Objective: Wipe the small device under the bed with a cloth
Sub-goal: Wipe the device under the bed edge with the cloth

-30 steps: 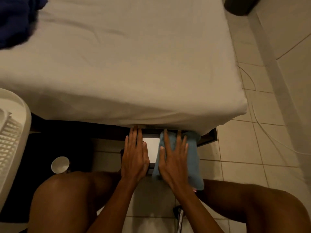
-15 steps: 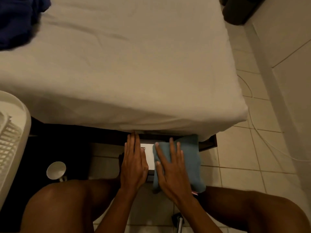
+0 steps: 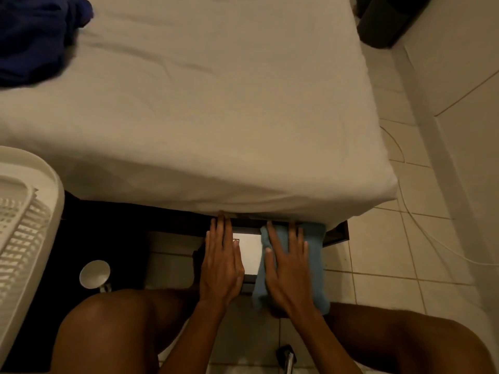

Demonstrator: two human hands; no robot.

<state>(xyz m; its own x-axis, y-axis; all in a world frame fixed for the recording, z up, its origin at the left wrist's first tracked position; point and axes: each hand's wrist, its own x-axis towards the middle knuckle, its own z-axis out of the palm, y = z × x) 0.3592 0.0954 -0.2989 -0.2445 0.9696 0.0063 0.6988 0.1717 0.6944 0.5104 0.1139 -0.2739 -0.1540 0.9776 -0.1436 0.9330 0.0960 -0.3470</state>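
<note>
device: lower centre, poking from under bed | left hand: flat, steadying it | right hand: flat, pressing cloth on it | change: cloth pushed bedward again | wiping underway, left part unwiped

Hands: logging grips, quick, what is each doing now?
Left hand: open, fingers straight, resting flat on the white device.
Right hand: open, pressing the blue cloth flat on the device.
</note>
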